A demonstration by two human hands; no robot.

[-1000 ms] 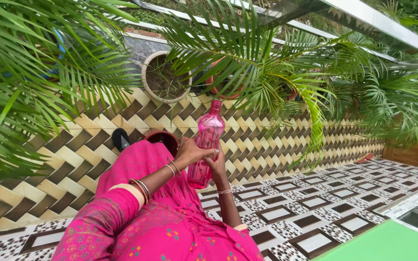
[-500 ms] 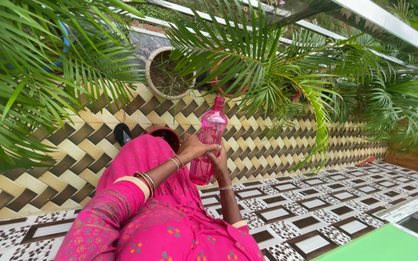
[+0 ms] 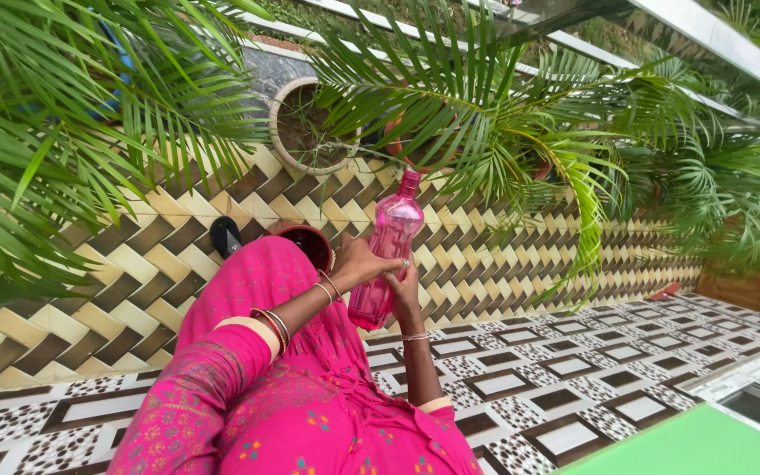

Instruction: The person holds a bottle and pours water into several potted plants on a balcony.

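Pink see-through plastic bottle (image 3: 388, 251) standing nearly upright, tilting slightly rightward at top. Narrow neck and cap pointing up toward palm fronds. Ribbed body catching light, bottom half sitting between two hands, hovering over woven-pattern tiles.

Only 1 view was given, from a camera worn on the person's head. It looked down and forward over the pink-sleeved arms, and it was rolled to the side, so the patterned floor tiles (image 3: 565, 387) and the woven-pattern wall (image 3: 178, 255) ran at a slant across the frame. The hands sat close, near the middle of the frame, the left hand (image 3: 358, 262) and right hand (image 3: 405, 286) both on a pink bottle (image 3: 389, 251). Palm fronds (image 3: 485, 114) and a pale plant pot (image 3: 305, 127) lay just beyond, higher in the frame. With 1 camera, no second view shared any part of the scene.
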